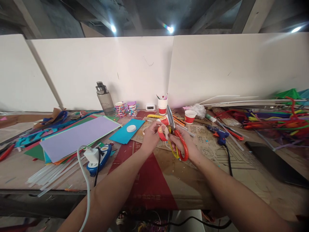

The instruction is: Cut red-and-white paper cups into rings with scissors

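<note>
Above cluttered wooden workbench [169,180]: left hand [151,137] pinching small red-and-white paper cup [163,129], held in air at centre. Right hand [185,145] closed through loops of red-and-yellow-handled scissors [177,138], grey blades up beside cup. Blue glue gun [218,134] lying right, well apart. Lilac paper sheet [77,135] left, white paper cup of pens [162,105] behind.

Workbench [277,193] of worn wood, backed by white partition boards [212,64] — two panels meeting at a seam. Above, dark ceiling beams [251,14] and bright lamps [170,29].
</note>
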A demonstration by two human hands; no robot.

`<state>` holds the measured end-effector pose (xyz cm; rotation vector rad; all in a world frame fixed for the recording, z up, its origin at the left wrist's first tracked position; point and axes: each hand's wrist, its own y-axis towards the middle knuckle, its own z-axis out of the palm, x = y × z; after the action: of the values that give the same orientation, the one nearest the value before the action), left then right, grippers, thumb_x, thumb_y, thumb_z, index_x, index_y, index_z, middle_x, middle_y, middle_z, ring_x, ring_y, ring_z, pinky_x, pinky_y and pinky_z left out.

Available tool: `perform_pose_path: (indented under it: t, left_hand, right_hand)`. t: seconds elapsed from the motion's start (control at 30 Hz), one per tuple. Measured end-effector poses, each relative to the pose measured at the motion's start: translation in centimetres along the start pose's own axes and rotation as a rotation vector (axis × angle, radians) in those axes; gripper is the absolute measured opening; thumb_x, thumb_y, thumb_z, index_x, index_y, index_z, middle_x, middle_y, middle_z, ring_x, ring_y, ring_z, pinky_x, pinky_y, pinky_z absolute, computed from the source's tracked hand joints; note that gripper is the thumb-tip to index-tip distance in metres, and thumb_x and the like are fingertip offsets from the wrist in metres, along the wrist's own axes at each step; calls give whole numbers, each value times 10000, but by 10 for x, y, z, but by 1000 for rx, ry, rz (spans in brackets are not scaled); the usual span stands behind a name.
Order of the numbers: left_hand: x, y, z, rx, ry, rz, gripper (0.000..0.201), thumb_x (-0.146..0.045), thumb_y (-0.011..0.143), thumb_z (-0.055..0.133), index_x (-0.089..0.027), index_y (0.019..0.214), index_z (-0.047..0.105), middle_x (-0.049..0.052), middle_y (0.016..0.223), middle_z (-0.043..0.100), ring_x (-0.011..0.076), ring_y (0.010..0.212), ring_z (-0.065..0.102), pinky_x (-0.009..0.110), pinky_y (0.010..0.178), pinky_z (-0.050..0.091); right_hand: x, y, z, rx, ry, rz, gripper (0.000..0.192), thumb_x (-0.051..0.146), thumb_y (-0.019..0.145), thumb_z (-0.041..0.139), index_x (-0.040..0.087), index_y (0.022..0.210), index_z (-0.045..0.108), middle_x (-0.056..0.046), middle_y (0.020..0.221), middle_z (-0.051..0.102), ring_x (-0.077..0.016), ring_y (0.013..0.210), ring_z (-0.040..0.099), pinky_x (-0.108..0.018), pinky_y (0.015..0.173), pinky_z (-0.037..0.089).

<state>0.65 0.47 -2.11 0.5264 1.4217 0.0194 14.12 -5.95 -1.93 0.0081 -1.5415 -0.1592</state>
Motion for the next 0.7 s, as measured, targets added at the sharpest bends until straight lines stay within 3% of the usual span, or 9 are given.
perform_pose_path:
  t: [0.17, 0.27, 0.43, 0.57, 0.7]
  left_hand:
    - [4, 3, -1, 113, -11, -53, 375, -436, 674, 848, -177, 772, 595, -22, 654, 628, 109, 571, 539, 241, 565, 438]
    - [6, 7, -5, 62, -76, -41, 382, -446, 681, 843, -174, 773, 591, -17, 675, 634, 103, 563, 532, 244, 568, 443]
    - [4, 9, -11, -87, -110, 91, 362, -414, 704, 838, -181, 834, 594, -3, 814, 653, 95, 630, 560, 237, 610, 477]
    - [4, 3, -6, -69, -73, 143, 319, -388, 725, 825, -183, 835, 606, 5, 841, 637, 105, 676, 578, 242, 634, 487]
    - [4, -2, 1, 8, -78, 103, 322, -397, 744, 814, -187, 850, 593, 10, 821, 641, 114, 691, 582, 254, 646, 488]
  right_hand:
    - [2, 1, -3, -32, 22, -56, 439, 524, 697, 787, 236, 847, 491, 106, 496, 479, -83, 373, 437, -202, 346, 401]
    - [2, 1, -3, -62, 40, -102, 470, 580, 707, 781, 237, 879, 510, 105, 530, 470, -75, 384, 425, -196, 351, 392]
    - [1, 1, 0, -59, 30, -98, 493, 636, 724, 754, 236, 850, 496, 87, 586, 479, -75, 403, 444, -204, 355, 397]
    - [2, 0, 3, -27, 57, -63, 539, 614, 655, 799, 241, 859, 466, 97, 585, 493, -82, 404, 467, -219, 376, 429]
    - [0, 1, 2, -34, 61, -99, 512, 508, 634, 823, 243, 914, 487, 98, 622, 507, -93, 423, 500, -236, 400, 453]
